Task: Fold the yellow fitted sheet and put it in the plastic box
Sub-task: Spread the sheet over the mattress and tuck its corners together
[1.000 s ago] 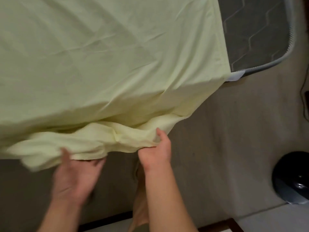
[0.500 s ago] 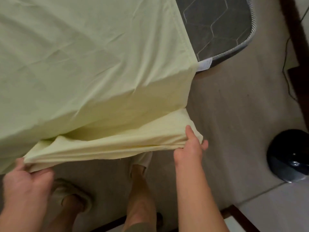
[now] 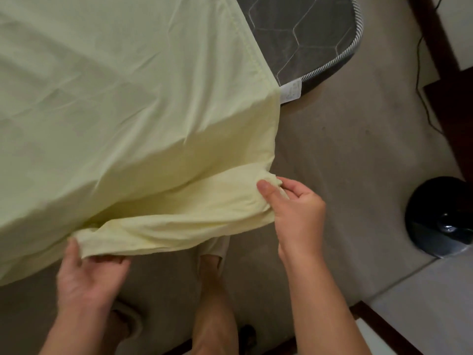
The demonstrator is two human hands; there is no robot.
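The yellow sheet (image 3: 128, 98) lies spread over the mattress (image 3: 307, 34), its near edge hanging over the side as a loose, creased band. The right hand (image 3: 297, 213) pinches that band's right end, thumb pressed on top and fingers curled behind the bunched cloth. The left hand (image 3: 87, 275) grips the band's left end, thumb above and fingers tucked underneath (the fabric between the two hands sags a little). A white label (image 3: 290, 90) shows at the mattress's bare grey corner. A round black object (image 3: 440, 219) sits on the floor (image 3: 345, 155), well apart.
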